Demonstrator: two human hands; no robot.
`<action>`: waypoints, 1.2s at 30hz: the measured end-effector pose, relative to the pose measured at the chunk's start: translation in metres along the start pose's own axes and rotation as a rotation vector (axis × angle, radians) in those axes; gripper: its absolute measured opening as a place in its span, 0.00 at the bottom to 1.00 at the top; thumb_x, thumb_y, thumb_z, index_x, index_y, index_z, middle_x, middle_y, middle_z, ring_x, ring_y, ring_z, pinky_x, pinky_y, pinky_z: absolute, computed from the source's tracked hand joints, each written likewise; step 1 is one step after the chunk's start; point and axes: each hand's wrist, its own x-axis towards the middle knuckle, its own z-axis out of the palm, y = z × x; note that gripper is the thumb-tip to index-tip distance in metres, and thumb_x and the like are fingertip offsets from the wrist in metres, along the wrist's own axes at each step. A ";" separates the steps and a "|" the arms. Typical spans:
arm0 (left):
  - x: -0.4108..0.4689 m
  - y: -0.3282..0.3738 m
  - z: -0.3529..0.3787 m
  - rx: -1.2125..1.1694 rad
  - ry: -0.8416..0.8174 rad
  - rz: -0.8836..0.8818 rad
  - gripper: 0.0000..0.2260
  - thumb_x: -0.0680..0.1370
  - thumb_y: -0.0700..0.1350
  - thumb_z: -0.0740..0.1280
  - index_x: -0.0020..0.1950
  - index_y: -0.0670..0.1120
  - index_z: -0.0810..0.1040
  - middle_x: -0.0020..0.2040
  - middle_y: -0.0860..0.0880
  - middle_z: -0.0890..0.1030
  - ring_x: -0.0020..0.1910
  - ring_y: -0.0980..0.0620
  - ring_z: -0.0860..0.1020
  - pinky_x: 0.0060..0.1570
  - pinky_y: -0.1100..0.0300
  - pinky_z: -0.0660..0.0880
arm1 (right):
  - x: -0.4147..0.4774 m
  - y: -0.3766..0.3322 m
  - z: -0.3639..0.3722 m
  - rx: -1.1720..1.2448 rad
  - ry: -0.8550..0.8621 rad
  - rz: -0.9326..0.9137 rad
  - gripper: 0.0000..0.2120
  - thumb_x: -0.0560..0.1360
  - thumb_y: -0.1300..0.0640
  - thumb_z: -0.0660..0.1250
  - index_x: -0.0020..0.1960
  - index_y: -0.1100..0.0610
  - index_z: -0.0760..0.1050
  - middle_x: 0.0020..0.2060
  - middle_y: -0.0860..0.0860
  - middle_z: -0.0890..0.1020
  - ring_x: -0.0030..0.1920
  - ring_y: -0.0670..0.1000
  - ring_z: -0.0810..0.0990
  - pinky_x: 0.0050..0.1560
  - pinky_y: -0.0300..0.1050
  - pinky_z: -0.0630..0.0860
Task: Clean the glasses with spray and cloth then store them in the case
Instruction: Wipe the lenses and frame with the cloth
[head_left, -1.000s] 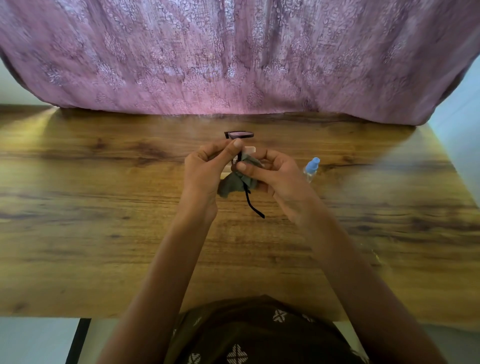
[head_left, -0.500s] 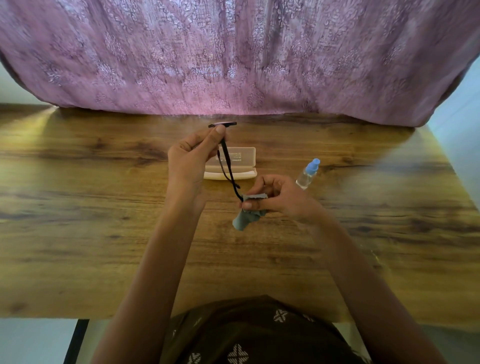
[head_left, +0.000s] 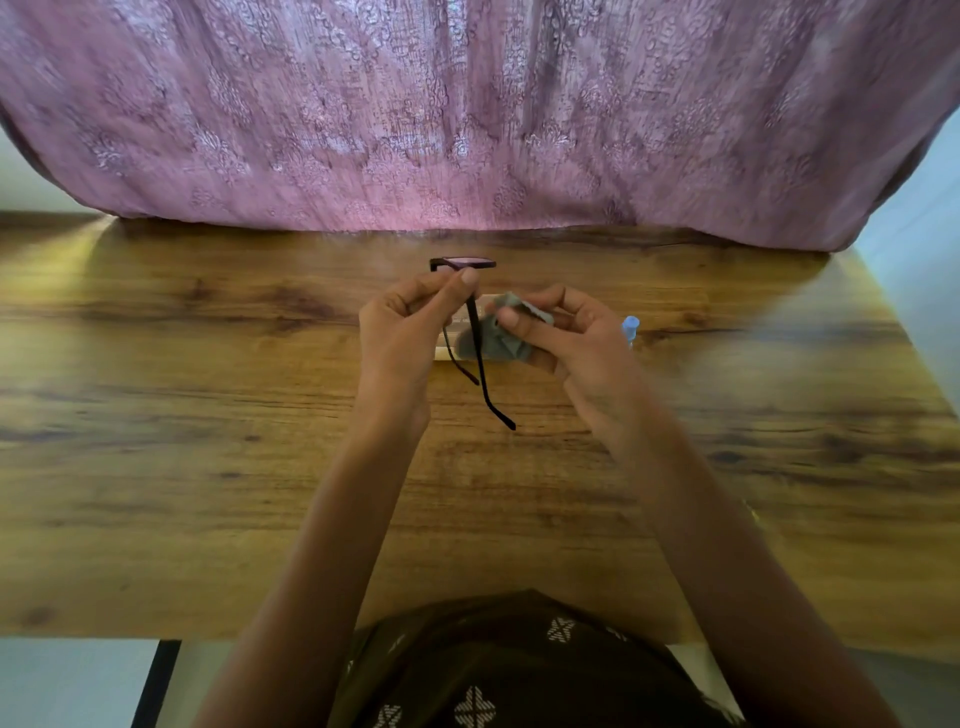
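looks like mid-wipe: left hand (head_left: 400, 332) fingers pinch the glasses (head_left: 470, 322) up at centre frame, right hand (head_left: 566, 338) fingers pinch the cloth (head_left: 501, 338) beside a temple arm, next probably folding them for the case (head_left: 441, 351) underneath

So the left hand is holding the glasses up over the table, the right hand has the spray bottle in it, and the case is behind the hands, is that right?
Not quite. The right hand holds the grey cleaning cloth, not the spray bottle, which stands untouched on the table beyond that hand. The rest holds in the head view: the left hand holds the glasses up, and the case lies behind the hands.
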 end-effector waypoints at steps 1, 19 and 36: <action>-0.001 -0.001 0.002 -0.002 -0.007 0.000 0.09 0.74 0.44 0.73 0.50 0.39 0.84 0.40 0.51 0.85 0.40 0.61 0.81 0.40 0.72 0.74 | 0.001 -0.001 0.005 0.018 -0.006 -0.005 0.12 0.64 0.57 0.78 0.45 0.55 0.79 0.50 0.56 0.86 0.51 0.53 0.85 0.49 0.45 0.82; 0.005 0.002 -0.004 -0.006 0.074 0.044 0.08 0.76 0.43 0.71 0.49 0.40 0.83 0.37 0.55 0.83 0.33 0.67 0.77 0.35 0.75 0.70 | -0.012 0.022 -0.002 -0.284 -0.258 0.139 0.11 0.65 0.64 0.77 0.40 0.54 0.77 0.42 0.50 0.86 0.45 0.50 0.85 0.43 0.41 0.81; -0.009 -0.004 -0.023 0.249 -0.058 0.146 0.03 0.75 0.47 0.71 0.47 0.50 0.84 0.42 0.52 0.86 0.50 0.54 0.82 0.55 0.62 0.75 | 0.004 0.038 -0.042 -1.053 0.107 0.036 0.13 0.71 0.58 0.75 0.54 0.55 0.77 0.50 0.45 0.81 0.50 0.43 0.78 0.44 0.28 0.71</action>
